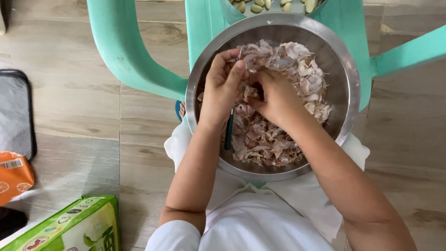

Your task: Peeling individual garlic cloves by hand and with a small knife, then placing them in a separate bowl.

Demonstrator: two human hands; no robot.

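While both hands work together over a wide steel bowl (346, 88) resting on the person's lap, a deep heap of garlic skins (283, 125) shows that much of the peeling appears to be done. The left hand (222, 88) is curled closed around a small knife with a dark green handle (228, 132), its thumb raised against the pile; the blade itself is hidden among the skins. The right hand (274, 97) has its fingers drawn together, pinching something small at the centre of the bowl, most likely a clove, though it is too covered to tell. Above, a second metal bowl (232, 11) sits on a mint-green plastic chair (134, 56) and holds pale, smooth peeled cloves (256, 7); only its lower edge is in view, so how many are finished, and how many remain, cannot be judged. The skins are thin, papery and curled, pinkish-white with tan streaks, against brushed, dull-shining steel. White cloth covers the lap. To the left, on wood-look floor tiles, lie a green carton (83, 223), an orange packet (14, 176) and a dark-rimmed grey tray (14, 116).
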